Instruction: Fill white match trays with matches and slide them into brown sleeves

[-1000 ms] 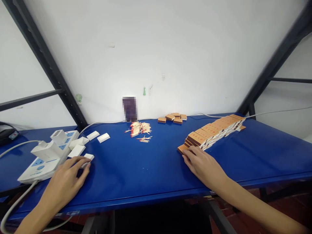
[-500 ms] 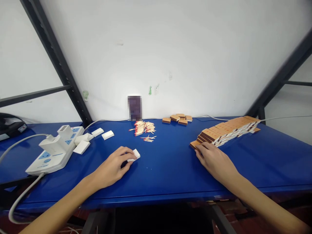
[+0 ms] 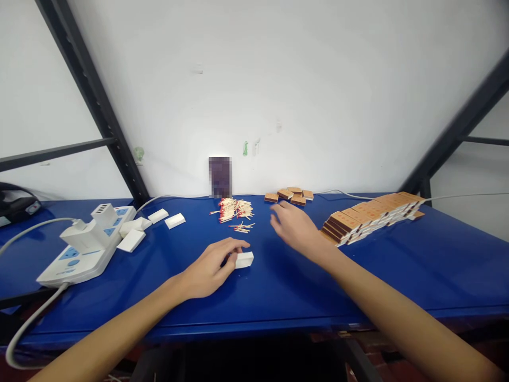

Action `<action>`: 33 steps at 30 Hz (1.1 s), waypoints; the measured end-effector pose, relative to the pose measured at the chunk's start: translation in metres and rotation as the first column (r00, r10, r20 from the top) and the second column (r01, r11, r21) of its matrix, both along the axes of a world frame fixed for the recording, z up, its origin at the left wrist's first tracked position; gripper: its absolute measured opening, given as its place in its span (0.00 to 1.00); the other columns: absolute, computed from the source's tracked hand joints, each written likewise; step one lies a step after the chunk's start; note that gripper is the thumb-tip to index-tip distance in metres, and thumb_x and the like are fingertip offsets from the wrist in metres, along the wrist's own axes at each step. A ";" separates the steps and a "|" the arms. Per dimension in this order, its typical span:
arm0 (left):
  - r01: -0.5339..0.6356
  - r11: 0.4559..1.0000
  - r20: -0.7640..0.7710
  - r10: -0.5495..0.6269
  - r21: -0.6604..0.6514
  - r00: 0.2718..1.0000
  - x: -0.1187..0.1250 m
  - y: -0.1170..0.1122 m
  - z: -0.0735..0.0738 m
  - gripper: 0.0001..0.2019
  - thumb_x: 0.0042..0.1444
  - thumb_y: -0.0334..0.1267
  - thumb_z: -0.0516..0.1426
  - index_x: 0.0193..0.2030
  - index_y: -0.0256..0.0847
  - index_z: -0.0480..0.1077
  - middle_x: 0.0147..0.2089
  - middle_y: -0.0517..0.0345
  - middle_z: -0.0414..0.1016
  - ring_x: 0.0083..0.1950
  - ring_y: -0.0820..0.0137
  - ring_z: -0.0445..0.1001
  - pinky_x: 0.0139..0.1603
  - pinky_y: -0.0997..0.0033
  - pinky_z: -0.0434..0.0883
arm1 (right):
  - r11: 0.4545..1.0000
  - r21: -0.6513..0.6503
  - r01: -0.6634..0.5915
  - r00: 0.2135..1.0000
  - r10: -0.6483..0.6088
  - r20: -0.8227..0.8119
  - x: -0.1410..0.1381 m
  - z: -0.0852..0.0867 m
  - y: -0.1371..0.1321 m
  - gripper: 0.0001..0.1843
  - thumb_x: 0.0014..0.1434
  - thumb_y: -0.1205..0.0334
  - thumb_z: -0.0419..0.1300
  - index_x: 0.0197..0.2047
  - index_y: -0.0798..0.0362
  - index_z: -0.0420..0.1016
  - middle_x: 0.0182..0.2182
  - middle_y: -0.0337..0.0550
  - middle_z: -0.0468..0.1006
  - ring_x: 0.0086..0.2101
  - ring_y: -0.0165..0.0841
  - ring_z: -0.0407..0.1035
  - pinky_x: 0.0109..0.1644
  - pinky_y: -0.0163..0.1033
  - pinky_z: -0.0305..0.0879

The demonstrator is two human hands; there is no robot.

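My left hand point(image 3: 212, 266) grips a small white matchbox tray point(image 3: 244, 260) between thumb and fingers, low over the blue table. To its right, my right hand point(image 3: 295, 227) is above the table with thumb and forefinger apart and nothing seen between them. Just beyond my hands lies a small bunch of loose matches point(image 3: 242, 227). A bigger pile of red-tipped matches point(image 3: 235, 210) lies behind that. Stacked brown matchboxes point(image 3: 369, 213) form a long block right of my right hand, and my right forearm crosses in front of its near end.
Several loose matchboxes point(image 3: 285, 193) lie by the wall. White trays point(image 3: 132, 240) are scattered beside a power strip point(image 3: 85, 260) with plugs and cables on the left. A pixelated dark rectangle point(image 3: 220, 176) stands against the wall. Dark metal posts point(image 3: 91, 101) frame the table.
My right hand has left the near end of the matchbox stack and moved left towards the middle. My left hand has shifted right with the white tray.
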State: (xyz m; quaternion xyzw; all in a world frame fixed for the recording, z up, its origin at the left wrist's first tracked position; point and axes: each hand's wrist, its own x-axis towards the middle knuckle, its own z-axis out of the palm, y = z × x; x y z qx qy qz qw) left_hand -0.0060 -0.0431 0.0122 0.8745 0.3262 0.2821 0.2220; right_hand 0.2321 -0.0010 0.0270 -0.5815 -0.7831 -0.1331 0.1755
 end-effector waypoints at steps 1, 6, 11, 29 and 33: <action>-0.001 1.000 -0.005 0.001 0.011 1.000 0.005 0.004 -0.003 0.16 0.65 0.36 0.44 0.55 0.40 0.67 0.41 0.54 0.74 0.41 0.69 0.72 0.46 0.68 0.70 | 0.997 -0.069 0.042 0.999 -0.040 0.026 -0.009 0.004 0.021 0.15 0.65 0.68 0.45 0.49 0.59 0.70 0.46 0.56 0.73 0.45 0.40 0.70 0.47 0.41 0.65; 0.000 0.995 -0.058 0.006 0.098 0.998 0.018 0.018 -0.013 0.15 0.66 0.34 0.44 0.51 0.40 0.68 0.39 0.55 0.74 0.40 0.69 0.72 0.45 0.70 0.68 | 0.961 -0.223 0.166 0.985 -0.151 0.080 -0.028 0.003 0.106 0.18 0.63 0.68 0.48 0.55 0.63 0.64 0.54 0.63 0.67 0.52 0.47 0.65 0.51 0.46 0.63; -0.004 0.984 -0.159 0.032 0.178 0.987 0.011 0.031 -0.010 0.15 0.65 0.34 0.45 0.48 0.41 0.70 0.42 0.55 0.74 0.43 0.68 0.72 0.46 0.69 0.68 | 0.939 -0.314 0.144 0.986 -0.109 0.127 -0.018 -0.011 0.102 0.18 0.65 0.66 0.45 0.52 0.65 0.67 0.50 0.65 0.71 0.50 0.46 0.68 0.51 0.45 0.62; -0.174 0.944 -0.304 0.259 0.280 0.917 -0.009 0.086 -0.015 0.15 0.61 0.42 0.50 0.48 0.41 0.72 0.42 0.53 0.73 0.42 0.65 0.72 0.45 0.66 0.68 | 0.830 -0.210 -0.518 0.855 0.512 -0.086 -0.024 -0.036 0.049 0.21 0.66 0.70 0.44 0.59 0.56 0.66 0.51 0.54 0.69 0.50 0.41 0.63 0.54 0.49 0.63; -0.155 0.943 -0.264 0.236 0.296 0.935 -0.004 0.069 -0.004 0.16 0.62 0.45 0.50 0.50 0.41 0.72 0.43 0.52 0.72 0.44 0.64 0.71 0.47 0.64 0.67 | 0.810 -0.191 -0.554 0.833 0.538 -0.130 -0.021 -0.038 0.051 0.18 0.67 0.67 0.44 0.54 0.55 0.71 0.46 0.54 0.70 0.47 0.40 0.64 0.52 0.47 0.63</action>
